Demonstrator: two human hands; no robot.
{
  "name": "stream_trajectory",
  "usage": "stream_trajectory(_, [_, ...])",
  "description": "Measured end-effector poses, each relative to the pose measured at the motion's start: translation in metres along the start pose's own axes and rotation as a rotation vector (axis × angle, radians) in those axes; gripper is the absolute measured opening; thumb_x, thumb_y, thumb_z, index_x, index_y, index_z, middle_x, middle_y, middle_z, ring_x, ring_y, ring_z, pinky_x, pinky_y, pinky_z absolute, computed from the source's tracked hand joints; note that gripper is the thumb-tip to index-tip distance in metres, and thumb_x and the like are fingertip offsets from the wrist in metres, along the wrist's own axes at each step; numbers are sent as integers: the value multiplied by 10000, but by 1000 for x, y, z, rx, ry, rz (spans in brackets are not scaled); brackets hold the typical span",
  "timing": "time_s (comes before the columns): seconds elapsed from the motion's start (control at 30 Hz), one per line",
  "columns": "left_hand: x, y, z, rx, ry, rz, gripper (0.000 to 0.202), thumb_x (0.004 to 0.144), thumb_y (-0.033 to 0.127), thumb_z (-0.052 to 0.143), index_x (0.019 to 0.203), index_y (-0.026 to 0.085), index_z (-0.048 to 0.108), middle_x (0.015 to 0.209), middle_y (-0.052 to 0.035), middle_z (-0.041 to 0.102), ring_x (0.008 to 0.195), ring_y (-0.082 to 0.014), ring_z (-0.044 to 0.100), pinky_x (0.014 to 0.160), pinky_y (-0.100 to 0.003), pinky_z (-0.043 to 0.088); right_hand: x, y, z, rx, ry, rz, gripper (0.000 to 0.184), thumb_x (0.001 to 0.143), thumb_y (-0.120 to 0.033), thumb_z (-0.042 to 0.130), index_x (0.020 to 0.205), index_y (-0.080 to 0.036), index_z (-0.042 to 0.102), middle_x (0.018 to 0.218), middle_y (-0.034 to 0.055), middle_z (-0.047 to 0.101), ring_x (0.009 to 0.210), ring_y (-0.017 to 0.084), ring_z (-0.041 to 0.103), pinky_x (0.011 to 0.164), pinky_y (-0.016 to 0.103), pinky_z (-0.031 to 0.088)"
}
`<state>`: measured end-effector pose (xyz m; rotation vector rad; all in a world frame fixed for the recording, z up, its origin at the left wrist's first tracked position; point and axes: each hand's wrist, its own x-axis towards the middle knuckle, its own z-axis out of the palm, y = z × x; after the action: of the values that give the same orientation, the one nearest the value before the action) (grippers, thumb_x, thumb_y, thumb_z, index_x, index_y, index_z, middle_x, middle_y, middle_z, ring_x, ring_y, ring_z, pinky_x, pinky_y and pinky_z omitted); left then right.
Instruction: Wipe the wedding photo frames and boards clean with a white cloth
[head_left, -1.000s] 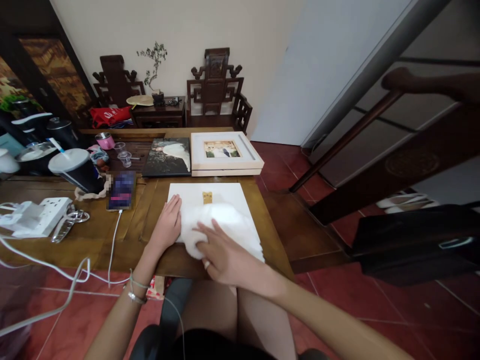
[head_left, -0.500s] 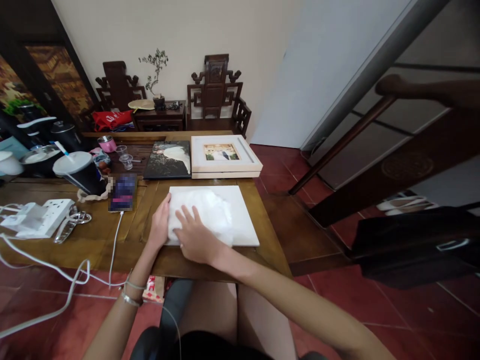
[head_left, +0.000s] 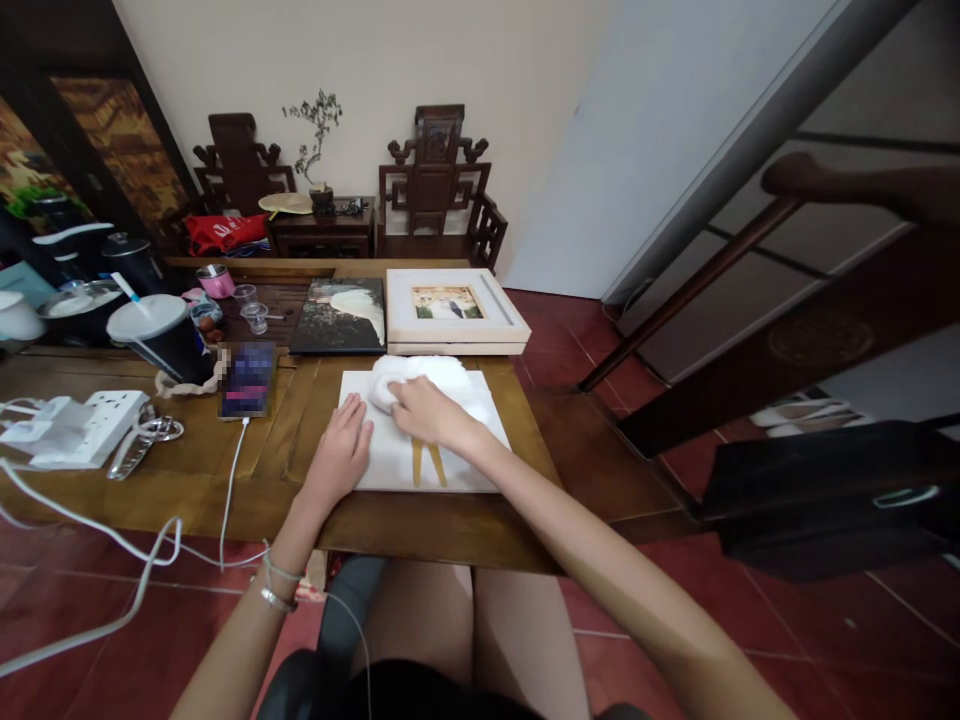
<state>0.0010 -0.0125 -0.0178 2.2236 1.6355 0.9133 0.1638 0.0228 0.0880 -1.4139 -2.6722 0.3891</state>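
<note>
Right hand (head_left: 427,410) on white cloth (head_left: 442,372), fingers curled in and bunching its left end; grasp looks loose, fingertips partly buried, so pressure can't be told. Left hand (head_left: 341,455) not clasping anything — laid flat with fingers out over the left edge of the white board (head_left: 386,460), thumb slightly apart. Board lies flat on the wooden table (head_left: 292,470), near the front edge; 2 yellow strips (head_left: 418,467) show on it below the right hand. Cloth covers the far part of the board and reaches past its far edge, close to the picture frame (head_left: 457,347); whether they touch, can't tell. Dark photo panel (head_left: 337,318) lies left of the frame.

Risks, my judgement: a hard sideways push through the cloth could slide the board, as only the left hand steadies it and just at 1 side. Pushing farther away could bump the frame, since the cloth is already beside it. Pulling back hard could bring the board over the table's front edge. If the yellow strips are loose or raised, cloth fibres might snag them. Phone (head_left: 246,380) and its cable (head_left: 225,500) sit left — a wide left elbow swing might catch the cable
</note>
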Motion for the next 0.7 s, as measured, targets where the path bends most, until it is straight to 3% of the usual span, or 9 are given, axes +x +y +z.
stream_trajectory(0.2, [2, 2, -4, 28, -11, 37, 429, 914, 234, 408, 1310, 106, 510, 1426, -173, 465, 1372, -279, 370, 1138, -481, 299, 55, -6, 17, 49, 31, -38, 272, 831, -134, 403, 986, -150, 626, 1048, 129, 687, 1002, 266, 608, 840, 313, 412])
stream_trajectory(0.33, [1, -2, 0, 34, 13, 43, 448, 901, 224, 414, 1322, 87, 487, 1428, -193, 456, 1372, -284, 369, 1135, -491, 300, 66, 23, 32, 57, 67, 25, 260, 845, -196, 406, 985, -146, 619, 1031, 141, 683, 958, 276, 617, 786, 305, 428])
stream_trajectory(0.53, [1, -5, 3, 26, 9, 32, 439, 895, 232, 407, 1298, 86, 506, 1422, -197, 464, 1374, -285, 367, 1135, -487, 299, 25, 99, 16, 28, 109, 156, 257, 842, -165, 370, 919, -127, 613, 1019, 177, 676, 950, 300, 615, 781, 338, 435])
stream_trajectory(0.6, [2, -6, 2, 24, -6, 25, 444, 896, 240, 406, 1309, 104, 499, 1431, -181, 458, 1378, -282, 360, 1138, -491, 293, 2, 110, 12, 15, 121, 178, 254, 827, -143, 363, 893, -129, 607, 1005, 186, 677, 961, 314, 611, 808, 372, 434])
stream_trajectory(0.7, [5, -4, 0, 43, -45, 19, 458, 908, 249, 381, 1314, 66, 489, 1441, -202, 436, 1390, -284, 336, 1145, -476, 278, -34, 104, 21, 4, 115, 164, 220, 787, -117, 384, 837, -153, 595, 1001, 170, 684, 1034, 322, 594, 898, 437, 408])
